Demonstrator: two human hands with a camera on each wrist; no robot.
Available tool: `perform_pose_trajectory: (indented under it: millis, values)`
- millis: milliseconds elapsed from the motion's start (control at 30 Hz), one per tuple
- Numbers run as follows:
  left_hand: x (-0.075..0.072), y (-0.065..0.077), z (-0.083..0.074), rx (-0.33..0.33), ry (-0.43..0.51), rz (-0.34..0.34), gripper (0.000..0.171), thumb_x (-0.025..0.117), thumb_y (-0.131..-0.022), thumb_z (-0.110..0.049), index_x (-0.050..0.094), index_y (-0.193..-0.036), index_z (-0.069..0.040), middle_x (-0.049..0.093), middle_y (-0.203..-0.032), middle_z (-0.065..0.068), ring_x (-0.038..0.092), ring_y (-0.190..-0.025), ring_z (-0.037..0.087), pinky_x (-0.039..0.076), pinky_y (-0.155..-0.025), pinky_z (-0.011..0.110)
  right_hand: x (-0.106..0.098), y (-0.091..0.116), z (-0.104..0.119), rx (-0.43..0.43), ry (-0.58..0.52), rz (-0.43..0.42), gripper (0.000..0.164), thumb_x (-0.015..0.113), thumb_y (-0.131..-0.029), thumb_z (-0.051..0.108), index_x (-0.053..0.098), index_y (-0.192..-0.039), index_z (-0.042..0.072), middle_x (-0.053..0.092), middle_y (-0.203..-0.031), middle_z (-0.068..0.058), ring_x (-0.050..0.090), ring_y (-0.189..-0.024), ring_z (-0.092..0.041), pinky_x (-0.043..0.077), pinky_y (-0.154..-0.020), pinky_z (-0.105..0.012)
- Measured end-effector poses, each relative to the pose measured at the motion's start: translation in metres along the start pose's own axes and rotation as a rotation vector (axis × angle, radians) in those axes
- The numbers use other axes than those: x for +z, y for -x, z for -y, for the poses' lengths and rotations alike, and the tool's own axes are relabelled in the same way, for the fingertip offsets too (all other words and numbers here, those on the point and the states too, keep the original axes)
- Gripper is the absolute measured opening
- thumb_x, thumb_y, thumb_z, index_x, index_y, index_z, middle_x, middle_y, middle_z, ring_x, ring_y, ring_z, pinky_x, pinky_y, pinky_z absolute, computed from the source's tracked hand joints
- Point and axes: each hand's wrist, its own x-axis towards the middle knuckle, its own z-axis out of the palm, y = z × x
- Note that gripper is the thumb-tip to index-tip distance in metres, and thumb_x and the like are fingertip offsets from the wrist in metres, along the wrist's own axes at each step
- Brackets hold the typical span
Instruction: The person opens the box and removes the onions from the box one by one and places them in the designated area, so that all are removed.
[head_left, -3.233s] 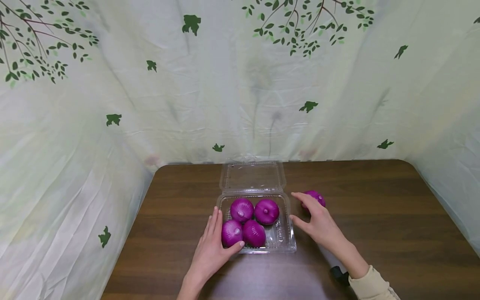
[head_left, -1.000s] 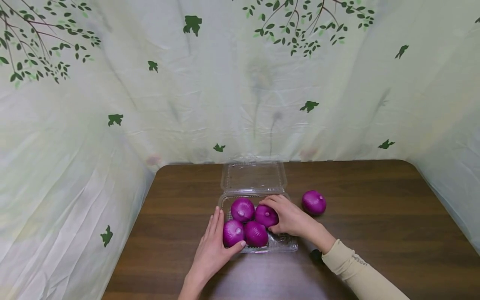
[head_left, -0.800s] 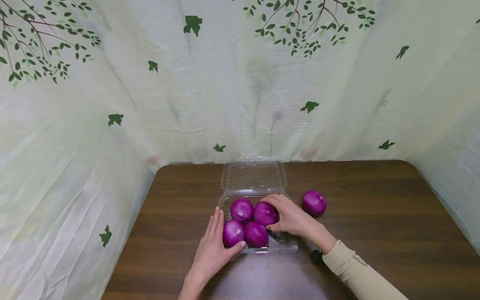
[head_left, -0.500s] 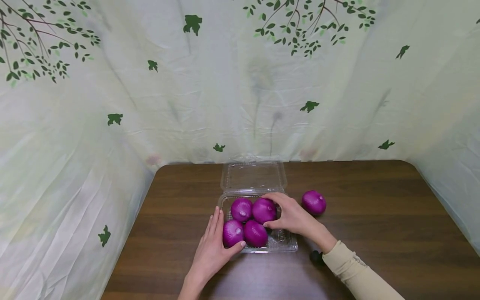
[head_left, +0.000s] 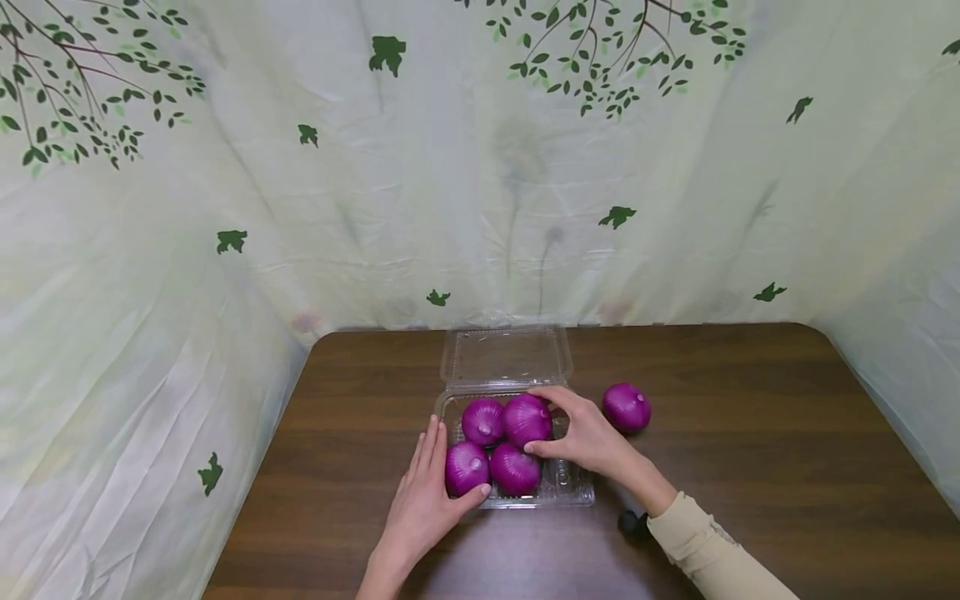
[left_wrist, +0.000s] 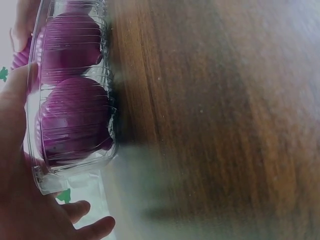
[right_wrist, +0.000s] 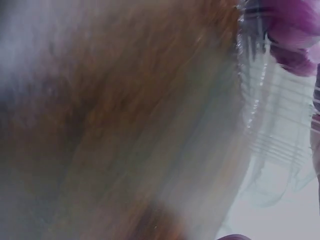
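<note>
A clear plastic clamshell box (head_left: 573,492) stands with its lid (head_left: 506,357) folded back, holding several purple onions. My right hand (head_left: 592,433) grips the back right onion (head_left: 527,419) between thumb and fingers, close beside the back left onion (head_left: 483,422). My left hand (head_left: 427,500) lies along the box's left side with straight fingers, its thumb over the front rim by the front left onion (head_left: 467,467). The front right onion (head_left: 515,470) is just below my right thumb. In the left wrist view, onions (left_wrist: 75,117) show through the clear wall.
Another purple onion (head_left: 627,407) lies on the brown wooden table (head_left: 750,450), right of the box. A white curtain (head_left: 480,167) with leaf prints hangs behind the table. A small black device (head_left: 632,523) sits at my right wrist. The right wrist view is blurred.
My right hand has moved left from near the loose onion to the box and taken hold of the back right onion, which has shifted slightly left and up. The left hand stays.
</note>
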Motion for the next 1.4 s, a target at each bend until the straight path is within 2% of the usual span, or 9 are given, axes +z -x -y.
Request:
perform_pose_trajectory:
  millis: [233, 333, 500, 667, 867, 1000, 1200, 1400]
  values:
    - [0.0, 0.0, 0.0, 0.005, -0.011, -0.002, 0.112, 0.069, -0.078, -0.066, 0.02, -0.157, -0.005, 0.007, -0.165, 0.005, 0.016, -0.147, 0.037, 0.032, -0.104, 0.065, -0.002, 0.01, 0.008, 0.0, -0.091, -0.056, 0.073, 0.087, -0.073, 0.041, 0.056, -0.136, 0.02, 0.059, -0.128, 0.002, 0.062, -0.105, -0.016, 0.053, -0.089, -0.041]
    - [0.001, 0.0, 0.0, 0.004, -0.011, -0.002, 0.111, 0.07, -0.078, -0.065, 0.02, -0.157, -0.005, 0.007, -0.165, 0.005, 0.016, -0.147, 0.037, 0.032, -0.104, 0.065, -0.005, 0.016, 0.01, 0.025, -0.091, -0.087, 0.072, 0.088, -0.073, 0.039, 0.056, -0.135, 0.02, 0.06, -0.127, 0.003, 0.063, -0.105, -0.016, 0.054, -0.089, -0.039]
    - [0.001, -0.001, 0.0, 0.0, -0.008, -0.002, 0.112, 0.07, -0.078, -0.067, 0.02, -0.157, -0.005, 0.007, -0.165, 0.005, 0.015, -0.147, 0.036, 0.032, -0.105, 0.065, -0.011, 0.025, 0.014, 0.056, -0.091, -0.126, 0.073, 0.089, -0.072, 0.032, 0.056, -0.135, 0.02, 0.06, -0.125, 0.003, 0.062, -0.105, -0.016, 0.054, -0.089, -0.042]
    - [0.001, 0.0, 0.001, -0.001, -0.009, -0.002, 0.112, 0.07, -0.078, -0.066, 0.02, -0.157, -0.005, 0.007, -0.165, 0.005, 0.015, -0.147, 0.036, 0.031, -0.106, 0.064, -0.017, 0.032, 0.018, 0.072, -0.112, -0.164, 0.073, 0.09, -0.071, 0.024, 0.056, -0.135, 0.019, 0.061, -0.122, 0.003, 0.062, -0.104, -0.017, 0.054, -0.089, -0.037]
    - [0.0, -0.001, 0.0, -0.003, -0.005, 0.002, 0.112, 0.071, -0.078, -0.065, 0.02, -0.157, -0.005, 0.007, -0.165, 0.005, 0.015, -0.147, 0.036, 0.031, -0.105, 0.065, -0.027, 0.043, 0.025, 0.176, -0.203, -0.209, 0.072, 0.088, -0.075, 0.024, 0.054, -0.137, 0.018, 0.058, -0.129, -0.007, 0.063, -0.109, -0.026, 0.053, -0.089, -0.043]
    - [0.0, -0.001, -0.001, -0.002, -0.001, 0.0, 0.112, 0.071, -0.078, -0.065, 0.02, -0.157, -0.004, 0.008, -0.165, 0.005, 0.016, -0.147, 0.037, 0.031, -0.105, 0.065, -0.034, 0.05, 0.028, 0.207, -0.201, -0.243, 0.073, 0.087, -0.075, 0.018, 0.053, -0.139, 0.016, 0.055, -0.131, -0.011, 0.061, -0.112, -0.03, 0.052, -0.09, -0.045]
    - [0.001, -0.001, 0.0, -0.002, -0.008, -0.001, 0.113, 0.07, -0.077, -0.067, 0.02, -0.157, -0.004, 0.008, -0.165, 0.005, 0.016, -0.147, 0.037, 0.031, -0.105, 0.065, -0.044, 0.06, 0.025, 0.195, -0.185, -0.296, 0.071, 0.087, -0.076, 0.017, 0.053, -0.139, 0.02, 0.054, -0.131, -0.006, 0.063, -0.108, -0.027, 0.055, -0.086, -0.034]
    - [0.0, -0.001, 0.0, -0.005, -0.005, 0.003, 0.114, 0.068, -0.077, -0.07, 0.02, -0.157, -0.005, 0.008, -0.165, 0.005, 0.016, -0.147, 0.037, 0.03, -0.106, 0.064, -0.054, 0.069, 0.017, 0.144, -0.121, -0.29, 0.073, 0.087, -0.075, 0.016, 0.052, -0.139, 0.02, 0.054, -0.134, -0.002, 0.062, -0.107, -0.02, 0.052, -0.089, -0.024]
